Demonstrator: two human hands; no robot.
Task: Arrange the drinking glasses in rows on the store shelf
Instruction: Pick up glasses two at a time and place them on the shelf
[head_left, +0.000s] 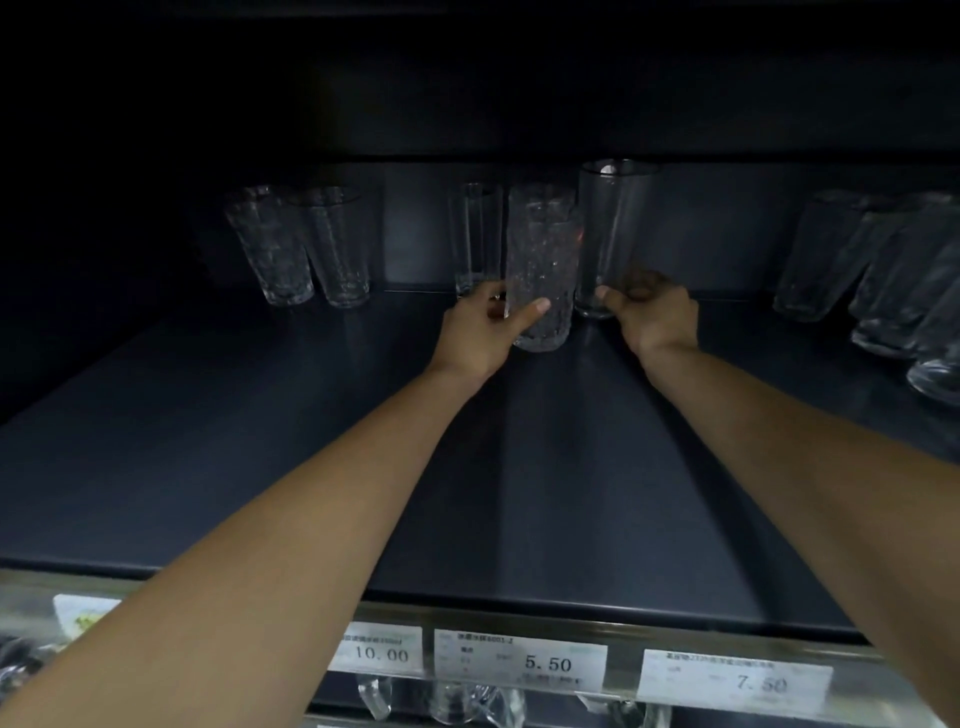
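The dark store shelf (260, 441) takes up most of the view, its deep front half bare and every glass pushed toward the back wall, which suggests rows are being built from the rear forward. On the right a cluster of plain glasses (883, 270) stands packed close, running from the back toward the front edge. On the left a pair of textured glasses (337, 249) sits side by side at the back, well apart from the centre group. In the middle, the right hand (657, 317) has its fingers curled low round a tall smooth glass (613, 228), probably to keep it steady while sliding it into line. The left hand (480, 338) wraps a textured glass (543, 260) near its base, thumb across the front, holding it just ahead of its neighbours; whether its foot rests on the shelf or hangs just clear I cannot tell. A slim plain glass (475, 234) stands behind the left hand against the back. Every glass is upright and looks empty. Along the front rail, price labels (519, 662) mark the lanes, and more glassware (457, 701) shows dimly on the level below.
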